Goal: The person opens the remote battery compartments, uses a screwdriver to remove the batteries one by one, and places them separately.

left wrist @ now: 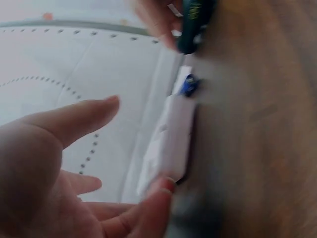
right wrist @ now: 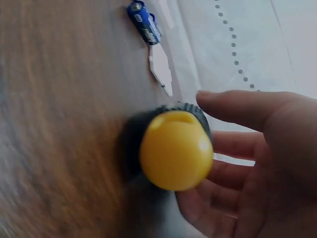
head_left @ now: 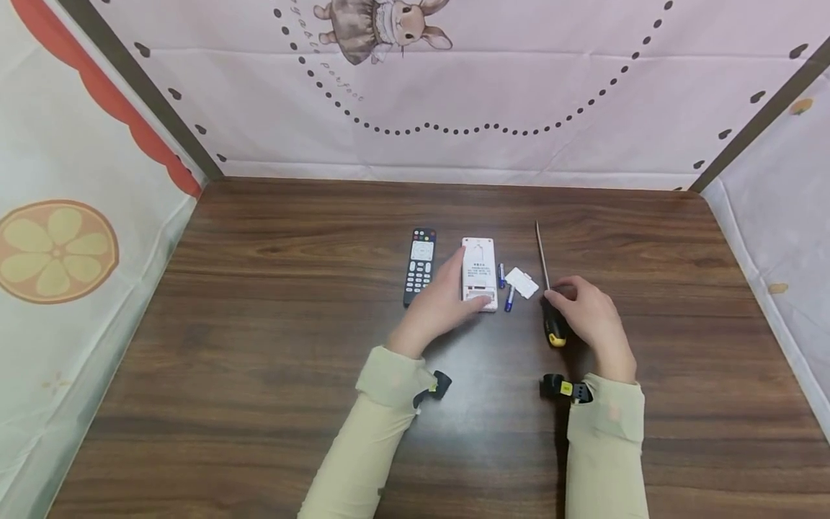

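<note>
A white remote control [head_left: 478, 263] lies back side up on the table, its battery compartment uncovered at the near end. My left hand [head_left: 436, 306] is spread at its left side, thumb over the near end; in the left wrist view the fingers touch the remote's edge and the thumb stands apart. My right hand [head_left: 591, 317] is beside a black-and-yellow screwdriver [head_left: 554, 326], which points away from me. Its thumb and loosely bent fingers lie along the handle's right side, seen with the yellow handle end [right wrist: 176, 153] in the right wrist view.
Two blue-and-white batteries [head_left: 509, 299] and a white battery cover [head_left: 521, 283] lie between the remote and the screwdriver. Left of the white remote lies a black remote control [head_left: 420, 267]. Printed cloth [head_left: 454, 155] stands behind the wooden table [head_left: 292, 324].
</note>
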Motion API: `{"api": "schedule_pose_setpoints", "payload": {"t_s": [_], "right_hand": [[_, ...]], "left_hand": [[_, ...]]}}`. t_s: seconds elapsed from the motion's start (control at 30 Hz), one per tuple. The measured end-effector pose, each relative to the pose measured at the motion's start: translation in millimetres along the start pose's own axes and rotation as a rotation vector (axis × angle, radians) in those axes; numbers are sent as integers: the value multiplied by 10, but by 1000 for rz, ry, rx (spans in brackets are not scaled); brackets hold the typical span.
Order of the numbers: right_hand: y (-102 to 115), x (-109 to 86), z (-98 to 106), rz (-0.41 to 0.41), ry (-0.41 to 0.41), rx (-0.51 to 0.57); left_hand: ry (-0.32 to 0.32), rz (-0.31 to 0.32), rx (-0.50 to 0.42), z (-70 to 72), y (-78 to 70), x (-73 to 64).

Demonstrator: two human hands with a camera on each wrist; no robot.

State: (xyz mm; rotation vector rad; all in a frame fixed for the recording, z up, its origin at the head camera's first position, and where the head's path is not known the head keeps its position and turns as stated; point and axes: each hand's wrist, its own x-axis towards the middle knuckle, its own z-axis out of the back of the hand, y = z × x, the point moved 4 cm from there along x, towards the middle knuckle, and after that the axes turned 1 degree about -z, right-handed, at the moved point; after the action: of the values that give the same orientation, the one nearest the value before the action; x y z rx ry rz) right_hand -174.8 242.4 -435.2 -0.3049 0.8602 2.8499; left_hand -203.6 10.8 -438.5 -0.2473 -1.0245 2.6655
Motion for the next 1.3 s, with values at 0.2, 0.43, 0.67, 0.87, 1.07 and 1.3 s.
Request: {"api": "schedule_pose_setpoints", "payload": {"t_s": [0.2,0.43,0.67,0.87,1.07,1.3], "right_hand": [[81,-43,102,31,-132,41],[309,-85,126,110,-234,84],[435,-94,96,138,-238,93],[546,-95,61,159,-228,70],[693,-97,-5,211,-232,67],[819,-128,-87,293,-246,68]], "left_hand": [[-148,68,75,242,65,-31],[-283,180,329,296,153,-66],[-260,242,371,274,284,-49],[-204,294,340,265,354,-41],[-165,327,245,286,384,-42],[-107,347,97,280,449,-53]]}}
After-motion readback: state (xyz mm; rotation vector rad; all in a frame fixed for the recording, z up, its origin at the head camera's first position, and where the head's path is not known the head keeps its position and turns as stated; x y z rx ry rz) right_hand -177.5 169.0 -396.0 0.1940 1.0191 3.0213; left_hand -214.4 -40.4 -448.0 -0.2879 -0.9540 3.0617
